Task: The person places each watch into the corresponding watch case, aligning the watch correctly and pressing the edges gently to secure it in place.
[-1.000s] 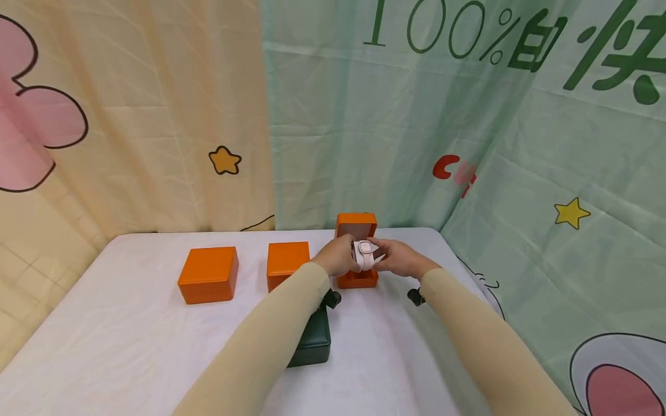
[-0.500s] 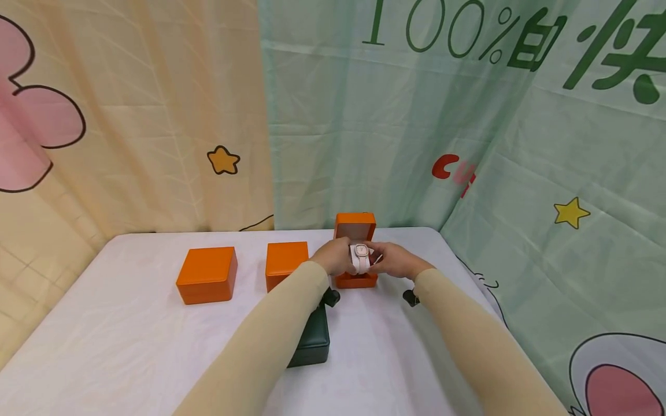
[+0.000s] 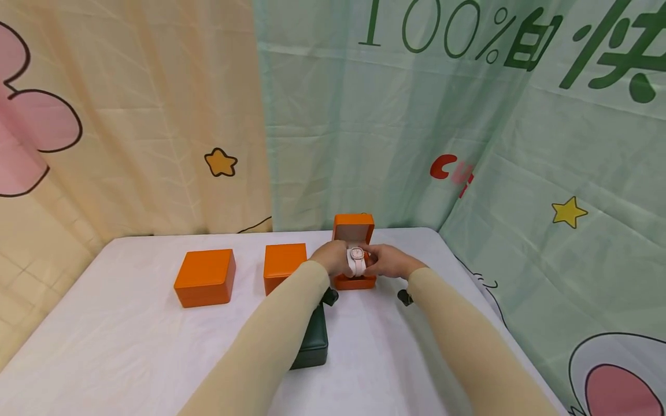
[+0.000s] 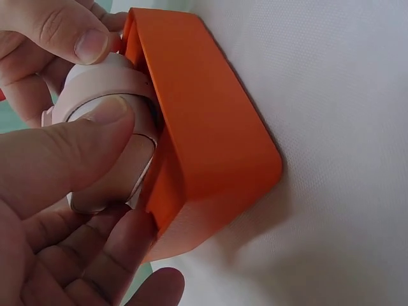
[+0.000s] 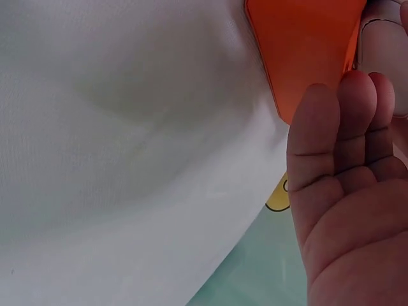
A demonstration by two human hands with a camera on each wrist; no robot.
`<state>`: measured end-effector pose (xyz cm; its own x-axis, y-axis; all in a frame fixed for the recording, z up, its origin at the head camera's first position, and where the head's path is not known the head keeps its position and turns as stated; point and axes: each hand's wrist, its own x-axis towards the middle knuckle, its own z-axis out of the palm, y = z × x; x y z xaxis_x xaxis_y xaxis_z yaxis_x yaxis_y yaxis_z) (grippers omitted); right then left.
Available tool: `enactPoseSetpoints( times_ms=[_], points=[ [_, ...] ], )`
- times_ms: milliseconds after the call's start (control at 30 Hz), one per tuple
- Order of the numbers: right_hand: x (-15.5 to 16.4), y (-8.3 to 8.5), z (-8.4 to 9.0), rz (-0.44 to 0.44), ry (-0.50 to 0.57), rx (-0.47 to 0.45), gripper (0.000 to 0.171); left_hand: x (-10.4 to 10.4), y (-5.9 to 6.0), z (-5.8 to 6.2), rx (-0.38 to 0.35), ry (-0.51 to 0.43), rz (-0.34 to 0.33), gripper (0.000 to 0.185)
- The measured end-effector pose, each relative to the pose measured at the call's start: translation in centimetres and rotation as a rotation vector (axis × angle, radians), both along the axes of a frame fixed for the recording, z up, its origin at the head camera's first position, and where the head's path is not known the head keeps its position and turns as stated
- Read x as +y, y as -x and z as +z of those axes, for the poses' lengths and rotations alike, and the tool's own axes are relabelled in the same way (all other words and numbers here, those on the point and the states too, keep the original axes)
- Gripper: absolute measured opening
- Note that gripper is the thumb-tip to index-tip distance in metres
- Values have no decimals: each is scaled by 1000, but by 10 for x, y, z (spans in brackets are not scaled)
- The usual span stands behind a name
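Note:
A watch point(image 3: 357, 254) with a pale pink strap is wrapped round a white cushion point(image 4: 118, 172). Both hands hold it at the mouth of an orange watch box point(image 3: 355, 283), whose lid stands raised behind. From the left side, my left hand point(image 3: 333, 258) pinches the cushion, thumb pressed on it beside the strap. My right hand point(image 3: 392, 261) grips the opposite end with thumb and forefinger. In the right wrist view its other fingers point(image 5: 312, 127) stretch out along the box wall. The left wrist view shows the cushion partly inside the box rim; the box's inside is mostly hidden.
Two lidded orange boxes, a far-left one point(image 3: 204, 277) and a nearer one point(image 3: 283, 263), stand on the white-covered table point(image 3: 119, 323). A dark green box point(image 3: 314, 341) lies partly under the left sleeve. Printed curtains point(image 3: 343, 144) hang behind the table.
The watch on its cushion has moved down and slightly left, lower into the open orange box. Both hands moved with it, the right hand drawing in closer to the left.

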<state>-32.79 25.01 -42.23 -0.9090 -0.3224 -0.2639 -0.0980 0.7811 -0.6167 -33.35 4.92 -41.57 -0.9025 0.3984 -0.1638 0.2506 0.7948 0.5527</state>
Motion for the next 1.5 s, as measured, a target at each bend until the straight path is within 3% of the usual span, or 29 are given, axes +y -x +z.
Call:
enactPoseSetpoints(
  times_ms=[533,1033,1500],
  points=[
    [-4,6,-9,14,-82,-10,72,1,-2,-5,53,127,0,46],
    [-7,7,-11,-18,-81,-35,74,5,2,-13,-16,90,78,56],
    [-12,4,-11,-80,-69,-62,71,3,-12,-3,-14,57,89,52]
  ],
)
